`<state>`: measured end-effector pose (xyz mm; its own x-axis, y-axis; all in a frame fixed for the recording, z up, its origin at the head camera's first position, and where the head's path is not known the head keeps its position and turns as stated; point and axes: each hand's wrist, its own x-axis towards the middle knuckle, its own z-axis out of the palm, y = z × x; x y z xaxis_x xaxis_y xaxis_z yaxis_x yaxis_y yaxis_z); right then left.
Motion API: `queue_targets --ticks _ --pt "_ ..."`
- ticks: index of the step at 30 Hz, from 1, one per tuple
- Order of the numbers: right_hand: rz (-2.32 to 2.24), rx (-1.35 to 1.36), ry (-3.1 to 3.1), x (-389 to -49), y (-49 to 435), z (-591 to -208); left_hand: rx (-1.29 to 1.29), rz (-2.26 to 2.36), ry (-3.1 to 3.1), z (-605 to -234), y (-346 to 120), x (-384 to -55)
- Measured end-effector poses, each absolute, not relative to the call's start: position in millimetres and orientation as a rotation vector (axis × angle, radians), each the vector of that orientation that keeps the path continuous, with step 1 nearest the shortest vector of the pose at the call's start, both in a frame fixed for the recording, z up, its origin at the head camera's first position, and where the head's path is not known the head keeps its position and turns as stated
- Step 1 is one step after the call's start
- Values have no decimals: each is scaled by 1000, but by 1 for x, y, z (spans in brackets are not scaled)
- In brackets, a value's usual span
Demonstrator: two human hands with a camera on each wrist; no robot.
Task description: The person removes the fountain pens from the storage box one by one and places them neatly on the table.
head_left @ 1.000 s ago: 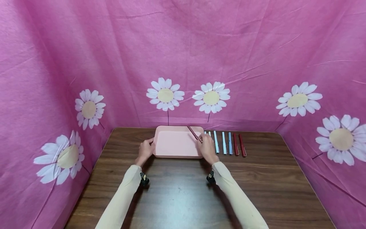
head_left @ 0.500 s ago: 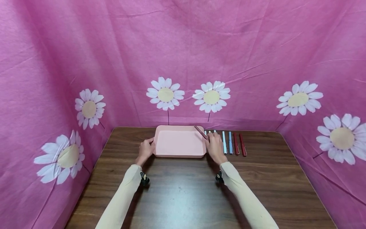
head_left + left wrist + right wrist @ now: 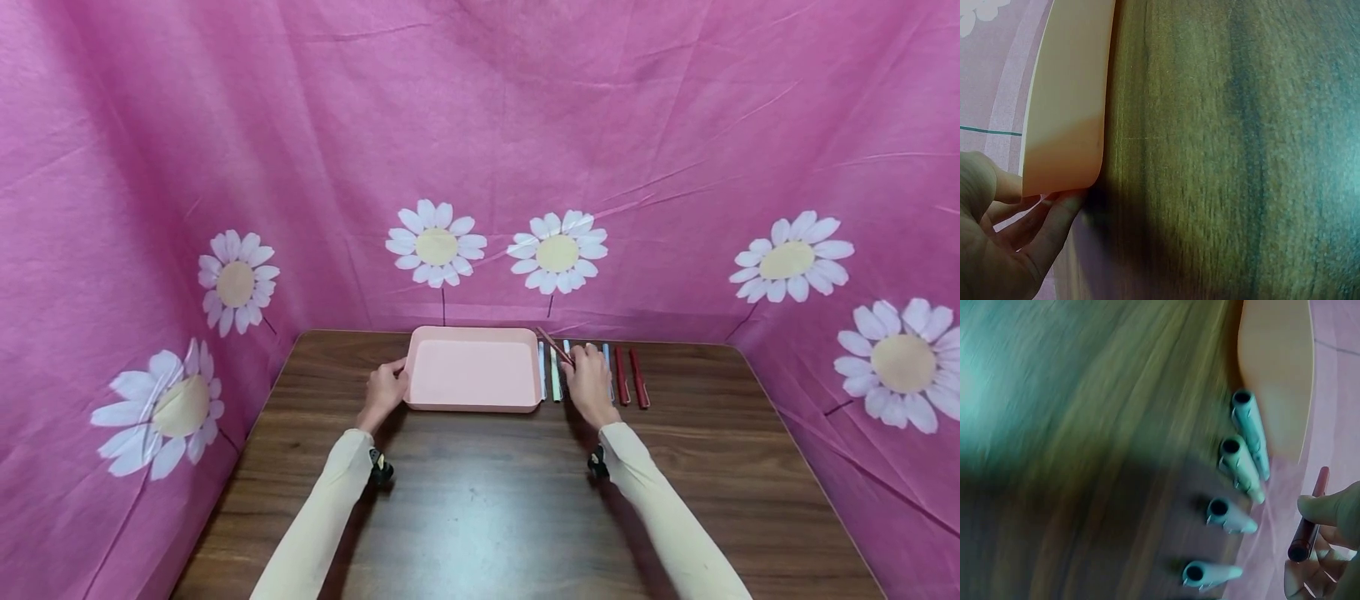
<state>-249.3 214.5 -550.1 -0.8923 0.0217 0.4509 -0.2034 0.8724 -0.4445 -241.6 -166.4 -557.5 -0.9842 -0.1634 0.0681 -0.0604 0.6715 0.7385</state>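
Note:
A shallow pink tray [image 3: 473, 409] lies near the table's back edge. My left hand [image 3: 385, 390] grips its left end, thumb at the rim and fingers against the outer wall in the left wrist view. Between the thumb and fingers of my right hand [image 3: 588, 383] is a dark red pen [image 3: 1311, 528], tilted and raised over the row of pens right of the tray. That row has a light blue pen [image 3: 542, 375] beside the tray, a pale green pen [image 3: 556, 379], a blue pen [image 3: 607, 358] and two red pens [image 3: 622, 379]. My right hand partly hides the pens under it.
The brown wooden table [image 3: 465, 500] ends at the back close to a pink cloth [image 3: 480, 150] printed with white daisies. The cloth also hangs along the left and right sides. Each wrist carries a small black camera [image 3: 381, 468].
My right hand has moved right with the dark red pen, from above the tray's right end to over the row of pens. My left hand has stayed at the tray.

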Motion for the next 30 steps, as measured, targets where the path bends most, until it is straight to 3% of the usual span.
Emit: queue_targets --ticks 30 --pt "746 -269 -2541 -241 305 -550 195 -1189 -2758 -559 -166 -244"
